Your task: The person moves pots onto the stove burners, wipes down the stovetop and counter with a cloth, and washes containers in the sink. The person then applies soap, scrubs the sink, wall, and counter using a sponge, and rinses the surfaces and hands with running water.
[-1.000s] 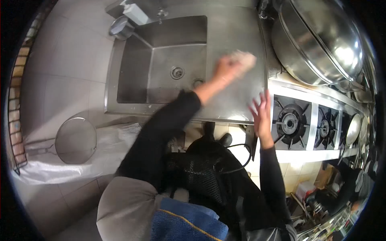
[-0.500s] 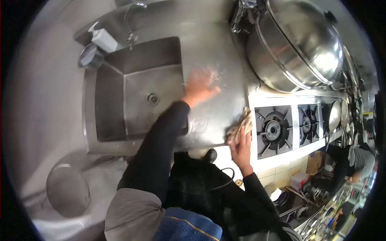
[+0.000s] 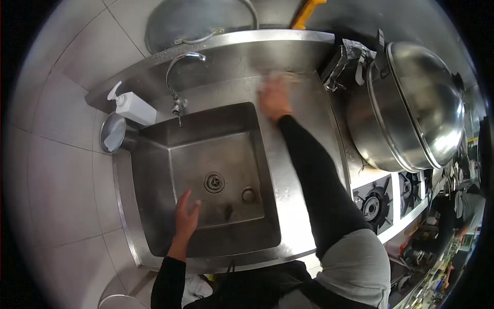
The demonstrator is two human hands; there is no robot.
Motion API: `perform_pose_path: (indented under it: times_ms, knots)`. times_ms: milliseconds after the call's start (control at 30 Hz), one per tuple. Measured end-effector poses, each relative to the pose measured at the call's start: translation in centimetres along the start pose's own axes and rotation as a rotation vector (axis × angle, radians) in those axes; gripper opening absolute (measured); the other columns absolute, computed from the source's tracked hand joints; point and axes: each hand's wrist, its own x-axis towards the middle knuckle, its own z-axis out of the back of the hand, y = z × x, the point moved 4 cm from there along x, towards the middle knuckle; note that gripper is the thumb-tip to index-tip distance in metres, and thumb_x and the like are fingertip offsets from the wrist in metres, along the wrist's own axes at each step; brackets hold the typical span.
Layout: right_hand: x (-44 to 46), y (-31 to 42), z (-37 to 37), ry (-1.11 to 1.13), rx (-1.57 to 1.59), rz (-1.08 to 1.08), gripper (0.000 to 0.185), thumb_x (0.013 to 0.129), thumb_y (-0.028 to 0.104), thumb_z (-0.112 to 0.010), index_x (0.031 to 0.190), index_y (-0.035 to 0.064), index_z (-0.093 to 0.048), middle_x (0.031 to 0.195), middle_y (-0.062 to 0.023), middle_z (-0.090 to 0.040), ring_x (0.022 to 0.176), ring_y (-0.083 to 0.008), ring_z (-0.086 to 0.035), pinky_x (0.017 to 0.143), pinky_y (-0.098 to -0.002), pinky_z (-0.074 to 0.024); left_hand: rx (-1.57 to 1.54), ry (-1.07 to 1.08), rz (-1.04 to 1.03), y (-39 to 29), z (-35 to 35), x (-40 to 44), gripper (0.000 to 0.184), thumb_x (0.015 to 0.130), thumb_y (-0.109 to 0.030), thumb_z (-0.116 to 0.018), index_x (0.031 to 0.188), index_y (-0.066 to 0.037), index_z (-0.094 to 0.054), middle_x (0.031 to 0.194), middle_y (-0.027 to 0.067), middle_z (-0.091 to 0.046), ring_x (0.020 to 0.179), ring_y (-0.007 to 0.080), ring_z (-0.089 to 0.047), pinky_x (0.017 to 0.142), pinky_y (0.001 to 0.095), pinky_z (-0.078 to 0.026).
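Above the near left part of the steel sink point(image 3: 221, 154), my left hand point(image 3: 186, 219) is empty, its fingers spread. My right hand point(image 3: 274, 98) reaches to the back of the steel counter point(image 3: 293, 175), right of the sink, and is blurred by motion. A smeared tan cloth point(image 3: 293, 77) shows at its fingertips, low against the backsplash. The tap point(image 3: 177, 105) stands behind the sink, left of my right hand.
A white pump bottle point(image 3: 136, 109) and a metal pot point(image 3: 114, 133) are at the sink's back left corner. Right of the counter stand a large domed steel pot point(image 3: 419, 103), crumpled foil point(image 3: 347, 64) and gas burners point(image 3: 371, 206). A co-worker point(image 3: 471, 206) is at the far right.
My right hand has moved from the counter's front right edge to its back with the cloth. My left hand has left the counter and moved over the sink. The view has shifted.
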Motion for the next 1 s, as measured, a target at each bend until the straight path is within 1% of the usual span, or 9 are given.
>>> perform_pose_path:
  times_ms: [67, 100, 200, 400, 500, 600, 833, 933, 1000]
  knots:
    - [1.4, 8.9, -1.6, 0.209, 0.358, 0.146, 0.023, 0.082, 0.009, -0.060, 0.103, -0.0013, -0.063, 0.110, -0.0214, -0.063, 0.111, -0.0410, -0.056, 0.101, -0.0487, -0.0438, -0.018, 0.027, 0.127, 1.5, 0.6, 0.2, 0.043, 0.096, -0.022, -0.063, 0.134, -0.003, -0.056, 0.130, 0.0177, -0.060, 0.123, 0.0318, -0.056, 0.105, 0.0393, -0.043]
    - [0.3, 12.1, -3.3, -0.103, 0.369, 0.197, 0.018, 0.081, 0.006, -0.060, 0.098, 0.0028, -0.065, 0.102, -0.0197, -0.065, 0.103, -0.0383, -0.059, 0.088, -0.0484, -0.0474, -0.032, 0.060, 0.102, 1.5, 0.7, 0.8, 0.043, 0.096, -0.022, -0.063, 0.134, -0.003, -0.056, 0.130, 0.0177, -0.060, 0.123, 0.0318, -0.056, 0.105, 0.0393, -0.043]
    - [2.7, 13.9, 5.7, 0.282, 0.569, 0.093, 0.021, 0.084, 0.010, -0.058, 0.102, 0.0084, -0.070, 0.107, -0.0182, -0.067, 0.108, -0.0348, -0.059, 0.101, -0.0483, -0.0431, -0.313, 0.102, 0.090, 2.2, 1.1, 3.4, 0.038, 0.097, -0.020, -0.062, 0.131, -0.002, -0.057, 0.127, 0.0139, -0.062, 0.118, 0.0258, -0.059, 0.101, 0.0351, -0.045]
    - [0.7, -8.1, 11.3, 0.511, -0.451, -0.151, 0.026, 0.089, 0.024, -0.061, 0.108, 0.0073, -0.069, 0.122, -0.0158, -0.063, 0.120, -0.0374, -0.053, 0.102, -0.0511, -0.0424, -0.483, 0.029, 0.260, 2.4, 0.0, 1.2, 0.032, 0.098, -0.016, -0.061, 0.125, 0.000, -0.061, 0.119, 0.0101, -0.066, 0.111, 0.0189, -0.061, 0.097, 0.0325, -0.047]
    - [-10.9, -15.6, 7.9, -0.003, -0.468, -0.268, 0.032, 0.096, 0.026, -0.052, 0.116, 0.0040, -0.065, 0.135, -0.0189, -0.053, 0.127, -0.0374, -0.047, 0.106, -0.0542, -0.0379, -0.411, 0.204, 0.109, -6.4, -1.8, 1.6, 0.028, 0.097, -0.016, -0.062, 0.120, 0.001, -0.064, 0.115, 0.0098, -0.067, 0.107, 0.0179, -0.063, 0.097, 0.0325, -0.048]
    - [-17.6, -8.9, 20.2, 0.324, -0.151, -0.495, 0.053, 0.092, 0.021, -0.047, 0.137, -0.0066, -0.044, 0.146, -0.0302, -0.037, 0.137, -0.0496, -0.034, 0.114, -0.0535, -0.0285, -0.310, 0.264, -0.178, -9.8, -3.2, 0.2, 0.024, 0.097, -0.015, -0.063, 0.115, 0.002, -0.066, 0.111, 0.0097, -0.069, 0.105, 0.0173, -0.064, 0.095, 0.0320, -0.049]
    - [-33.0, -7.7, 31.9, 0.127, 0.094, -0.666, 0.041, 0.083, -0.003, -0.052, 0.124, -0.0006, -0.051, 0.106, -0.0262, -0.063, 0.107, -0.0434, -0.059, 0.093, -0.0466, -0.0469, -0.802, 0.476, 0.039, -14.4, -11.8, -5.6, 0.020, 0.097, -0.010, -0.063, 0.113, 0.002, -0.066, 0.106, 0.0096, -0.071, 0.096, 0.0138, -0.067, 0.085, 0.0278, -0.053]
    - [-30.0, -3.2, 37.9, 0.073, 0.443, -0.769, 0.031, 0.091, 0.018, -0.068, 0.106, -0.0016, -0.049, 0.096, -0.0252, -0.063, 0.085, -0.0418, -0.066, 0.071, -0.0418, -0.0527, -0.294, 0.285, -0.678, -20.3, -11.4, -8.7, 0.030, 0.087, -0.010, -0.064, 0.117, -0.007, -0.066, 0.112, 0.0108, -0.069, 0.105, 0.0276, -0.066, 0.089, 0.0402, -0.053]
    - [-31.6, -2.2, 36.6, 0.320, 0.456, -0.431, 0.037, 0.083, 0.019, -0.071, 0.111, -0.0002, -0.056, 0.106, -0.0236, -0.062, 0.097, -0.0367, -0.062, 0.084, -0.0420, -0.0493, -0.124, 0.579, -1.120, -21.5, -15.2, -12.4, 0.039, 0.088, -0.026, -0.063, 0.126, -0.016, -0.064, 0.138, 0.0089, -0.057, 0.132, 0.0279, -0.049, 0.114, 0.0507, -0.032]
